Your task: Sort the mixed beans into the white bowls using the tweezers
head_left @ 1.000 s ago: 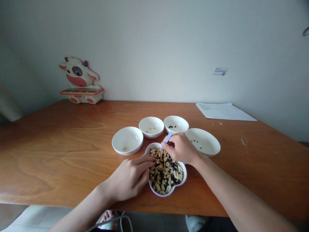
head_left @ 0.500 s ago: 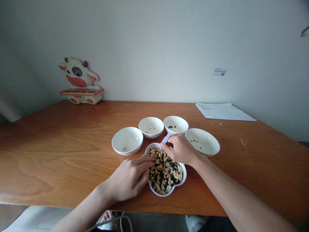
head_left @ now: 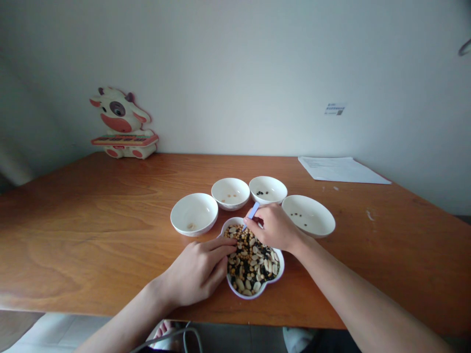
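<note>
Near the front of the table a white dish with a lobed, purple-edged rim (head_left: pixel 247 295) holds a mix of peanuts (head_left: pixel 256 287), yellow beans and small dark beans. My left hand (head_left: pixel 200 268) lies over its left rim, fingers reaching onto the mix and thumb low against the side. Pinched in my right hand (head_left: pixel 274 225) is a pair of purple tweezers (head_left: pixel 253 210), slanting down with the tip among the beans at the dish's far end. My right fingers partly hide the tweezers, and whether the tip grips a bean cannot be made out.
Behind the dish, white bowls stand in an arc: a left bowl (head_left: pixel 194 208) with pale pieces, another (head_left: pixel 230 189) with yellow beans, one (head_left: pixel 270 184) with black beans, and a right bowl (head_left: pixel 318 213) with small dark beans. Papers (head_left: pixel 342 169) and a cow toy piano (head_left: pixel 123 122) sit farther back.
Almost nothing differs; the tweezers in my right hand have shifted very slightly left and down. My left hand and the bowls have stayed put.
</note>
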A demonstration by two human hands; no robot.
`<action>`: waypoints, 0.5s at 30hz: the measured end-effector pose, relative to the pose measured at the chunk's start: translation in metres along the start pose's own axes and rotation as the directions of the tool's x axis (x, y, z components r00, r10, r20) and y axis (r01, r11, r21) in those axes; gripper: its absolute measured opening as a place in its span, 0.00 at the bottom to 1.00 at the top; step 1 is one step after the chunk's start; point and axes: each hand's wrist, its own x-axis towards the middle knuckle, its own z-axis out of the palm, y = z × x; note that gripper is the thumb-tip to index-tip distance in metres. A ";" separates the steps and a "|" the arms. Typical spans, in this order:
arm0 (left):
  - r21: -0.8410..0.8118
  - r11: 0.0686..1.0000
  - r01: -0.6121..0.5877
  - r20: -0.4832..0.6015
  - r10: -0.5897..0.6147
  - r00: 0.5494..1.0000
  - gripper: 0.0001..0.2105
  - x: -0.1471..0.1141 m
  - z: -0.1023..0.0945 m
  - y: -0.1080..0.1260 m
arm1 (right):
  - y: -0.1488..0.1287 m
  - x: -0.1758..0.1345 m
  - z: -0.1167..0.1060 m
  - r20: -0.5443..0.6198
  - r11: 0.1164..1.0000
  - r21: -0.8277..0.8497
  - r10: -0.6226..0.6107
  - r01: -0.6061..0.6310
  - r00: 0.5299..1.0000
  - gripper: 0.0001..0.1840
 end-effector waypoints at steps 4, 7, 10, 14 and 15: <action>-0.003 1.000 -0.001 -0.011 0.001 1.000 0.16 0.001 0.000 0.000 | -0.001 0.000 -0.002 -0.033 0.999 0.030 -0.012 0.013 0.999 0.21; -0.007 1.000 -0.009 -0.015 0.009 1.000 0.16 0.000 -0.001 0.001 | -0.002 0.000 -0.004 -0.088 0.995 0.089 -0.026 0.034 0.996 0.21; -0.002 1.000 -0.013 -0.010 0.013 1.000 0.16 -0.001 -0.002 0.001 | -0.001 -0.001 -0.007 -0.194 0.982 0.189 0.030 0.007 0.980 0.22; 0.014 1.000 -0.022 -0.012 0.022 1.000 0.16 -0.001 -0.001 0.000 | 0.006 0.006 -0.007 -0.393 0.942 0.322 0.228 -0.099 0.891 0.22; 0.017 1.000 -0.024 -0.018 0.024 1.000 0.16 -0.001 -0.001 -0.001 | 0.008 0.010 -0.007 -0.422 0.936 0.329 0.264 -0.124 0.867 0.22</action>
